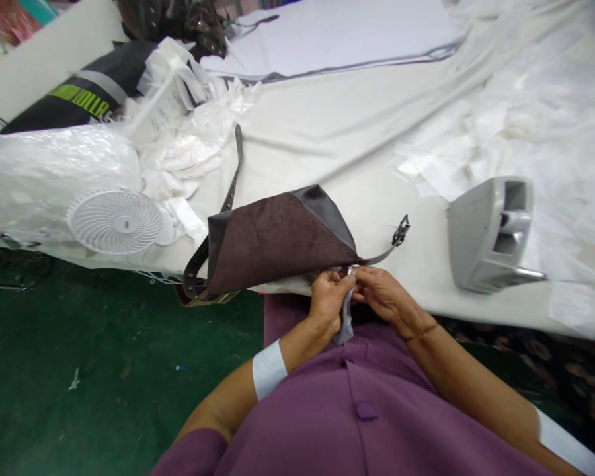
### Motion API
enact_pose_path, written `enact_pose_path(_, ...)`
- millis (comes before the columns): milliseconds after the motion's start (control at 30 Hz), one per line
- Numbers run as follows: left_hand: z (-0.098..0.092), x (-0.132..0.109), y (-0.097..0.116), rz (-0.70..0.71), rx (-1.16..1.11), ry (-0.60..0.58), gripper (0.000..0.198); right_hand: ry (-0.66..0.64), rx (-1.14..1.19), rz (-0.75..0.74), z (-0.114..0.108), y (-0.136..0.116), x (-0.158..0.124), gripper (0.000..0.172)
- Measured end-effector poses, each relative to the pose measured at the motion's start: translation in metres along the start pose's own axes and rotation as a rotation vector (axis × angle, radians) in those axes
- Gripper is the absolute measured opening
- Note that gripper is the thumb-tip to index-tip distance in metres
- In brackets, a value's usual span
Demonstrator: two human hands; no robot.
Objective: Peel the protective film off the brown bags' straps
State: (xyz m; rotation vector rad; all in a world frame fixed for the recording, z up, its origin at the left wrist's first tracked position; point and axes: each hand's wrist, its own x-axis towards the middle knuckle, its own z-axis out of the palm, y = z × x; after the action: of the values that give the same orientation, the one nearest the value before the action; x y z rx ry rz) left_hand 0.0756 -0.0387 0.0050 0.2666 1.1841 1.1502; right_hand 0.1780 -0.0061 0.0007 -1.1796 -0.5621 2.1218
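Cloth-covered counter ahead; my left hand and right hand pinch, fingers closed, a grey strip just below a brown suede bag.

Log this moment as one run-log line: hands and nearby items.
left hand: pinches grey strip | right hand: pinches grey strip | nearby: brown suede bag, dark metal clasp, white fan
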Motion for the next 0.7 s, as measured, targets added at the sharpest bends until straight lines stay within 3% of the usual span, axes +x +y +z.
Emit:
enact_pose_path(267, 0.001, -0.009, -0.006, -0.036, 0.098, -0.001, 0.048, -0.027, -0.147, 0.112, -0.007, -0.015, 0.004, 0.017)
enact_pose_path(400, -0.015, -0.018, -0.008, -0.086, 0.173, -0.012, 0.033, 0.059, -0.157, 0.021, -0.016, -0.018, 0.008, 0.011)
enact_pose_path(567, -0.036, -0.01, -0.004, -0.024, 0.181, 0.128, 0.017, 0.072, 0.008, 0.213, -0.021, -0.022, 0.01, 0.004)
enact_pose_path(633, -0.038, -0.005, -0.001, -0.04, 0.156, 0.132, 0.019, 0.092, 0.012, 0.258, -0.021, -0.023, 0.01, 0.006)
enact_pose_path(700, -0.037, -0.001, 0.002, -0.088, 0.12, 0.093, 0.023, 0.041, -0.066, 0.21, -0.021, -0.023, 0.009, 0.006)
